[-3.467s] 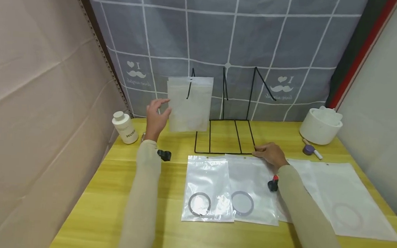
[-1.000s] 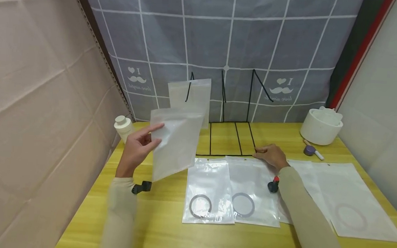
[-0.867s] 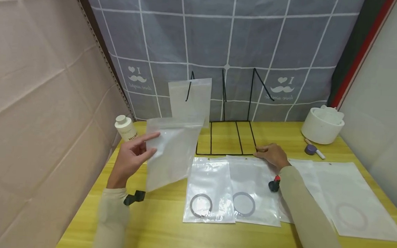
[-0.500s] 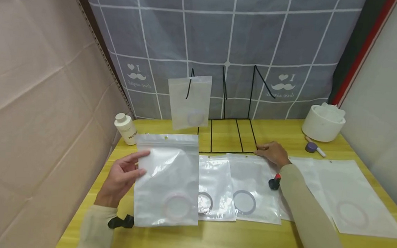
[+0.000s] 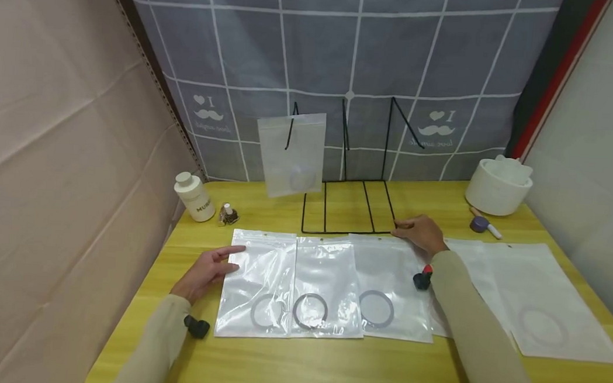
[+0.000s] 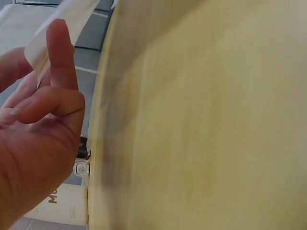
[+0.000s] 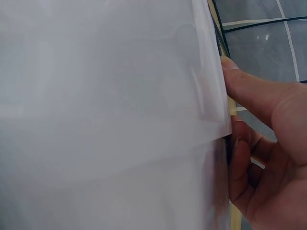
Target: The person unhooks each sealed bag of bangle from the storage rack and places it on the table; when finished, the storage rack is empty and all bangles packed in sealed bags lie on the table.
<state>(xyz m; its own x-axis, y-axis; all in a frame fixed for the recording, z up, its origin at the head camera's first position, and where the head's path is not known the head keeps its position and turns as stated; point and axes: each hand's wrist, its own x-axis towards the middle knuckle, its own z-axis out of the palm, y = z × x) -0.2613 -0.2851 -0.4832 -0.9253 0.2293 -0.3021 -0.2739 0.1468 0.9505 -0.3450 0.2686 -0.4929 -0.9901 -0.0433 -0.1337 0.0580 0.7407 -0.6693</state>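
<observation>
My left hand (image 5: 208, 272) pinches the left edge of a clear zip bag (image 5: 249, 273) lying on the table, with a pale ring-shaped item inside. In the left wrist view, the bag's edge (image 6: 39, 51) runs between the fingers. A black wire rack (image 5: 325, 207) with upright hooks stands at the back; my right hand (image 5: 422, 234) holds its front right corner between thumb and curled fingers. One zip bag (image 5: 289, 167) hangs on the rack's left hook. Right of the pinched bag lie a bag with a dark ring (image 5: 328, 275) and one with a mauve ring (image 5: 391, 267).
More zip bags (image 5: 517, 280) lie at the right, partly under the right arm. A white bottle (image 5: 195, 196) and a small dark bottle (image 5: 228, 214) stand at the back left. A white pot (image 5: 499, 187) and a purple-capped item (image 5: 479, 224) are at the back right.
My left hand has brought a zip bag away from the rack's left hook, down and toward me, onto the table left of the others. My right hand has stayed on the rack.
</observation>
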